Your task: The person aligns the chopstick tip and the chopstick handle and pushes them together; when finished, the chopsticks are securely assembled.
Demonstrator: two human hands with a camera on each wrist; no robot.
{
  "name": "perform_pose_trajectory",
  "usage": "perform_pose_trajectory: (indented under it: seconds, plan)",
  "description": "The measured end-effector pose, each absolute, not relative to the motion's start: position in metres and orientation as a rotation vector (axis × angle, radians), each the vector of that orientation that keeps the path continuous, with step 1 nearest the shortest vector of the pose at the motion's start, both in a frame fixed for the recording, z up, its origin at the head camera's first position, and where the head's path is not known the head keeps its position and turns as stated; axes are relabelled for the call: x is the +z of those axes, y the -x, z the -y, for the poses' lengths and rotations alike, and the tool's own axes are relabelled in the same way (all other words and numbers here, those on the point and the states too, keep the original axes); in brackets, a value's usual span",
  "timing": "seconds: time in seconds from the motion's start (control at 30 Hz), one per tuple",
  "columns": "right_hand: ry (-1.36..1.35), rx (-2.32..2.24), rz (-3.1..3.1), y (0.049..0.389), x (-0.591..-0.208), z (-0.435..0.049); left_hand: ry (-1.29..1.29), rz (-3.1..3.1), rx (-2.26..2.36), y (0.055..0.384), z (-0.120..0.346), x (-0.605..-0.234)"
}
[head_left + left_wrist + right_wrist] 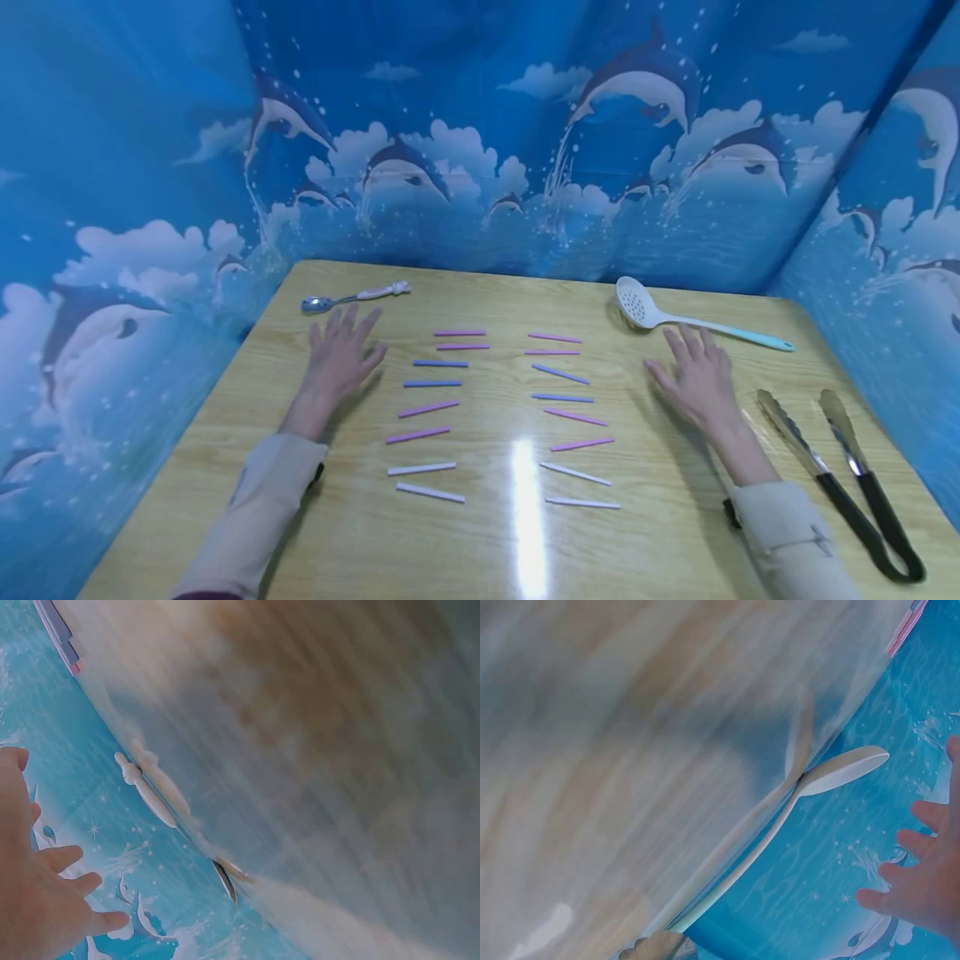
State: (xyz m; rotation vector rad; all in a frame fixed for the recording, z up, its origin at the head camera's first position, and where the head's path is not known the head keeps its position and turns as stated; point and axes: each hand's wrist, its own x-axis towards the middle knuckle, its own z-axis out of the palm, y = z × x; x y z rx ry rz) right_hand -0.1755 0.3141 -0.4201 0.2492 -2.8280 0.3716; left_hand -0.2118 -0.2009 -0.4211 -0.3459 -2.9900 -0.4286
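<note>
My left hand [339, 360], fingers spread, holds nothing near a metal spoon [318, 304] with a pale patterned handle. In the left wrist view the same spoon [154, 799] lies beyond that hand. On the right, my right hand [699, 379] is also spread and holds nothing. Just beyond its fingertips is a white slotted skimmer [636, 302] with a light blue handle. Between the hands lie two columns of short thin sticks: pink sticks [461, 347], blue sticks [437, 364], purple-pink sticks [417, 435] and white sticks [430, 492], mostly in pairs.
Metal tongs [855, 475] with black handles lie spread apart at the table's right side. The wooden table [480, 558] is glossy and reflects a bright light strip. Blue dolphin-print curtains [480, 125] close off its back and sides.
</note>
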Motion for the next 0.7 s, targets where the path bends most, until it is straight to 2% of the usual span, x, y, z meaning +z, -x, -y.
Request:
perform_pose_trajectory:
  seconds: [0.3, 0.47, 0.7]
  plan:
    - [-0.387, 0.654, 2.717, 0.185, -0.420, -0.299, 0.535, 2.974, -0.635, 0.221, 0.194, -0.419]
    - [-0.392, 0.779, 2.705, 0.191, -0.421, -0.290, 0.597, 3.025, -0.867, 0.229, 0.186, -0.419]
    - [-0.385, 0.853, 2.784, 0.202, -0.422, -0.274, 0.689, 3.053, -0.971, 0.243, 0.169, -0.421]
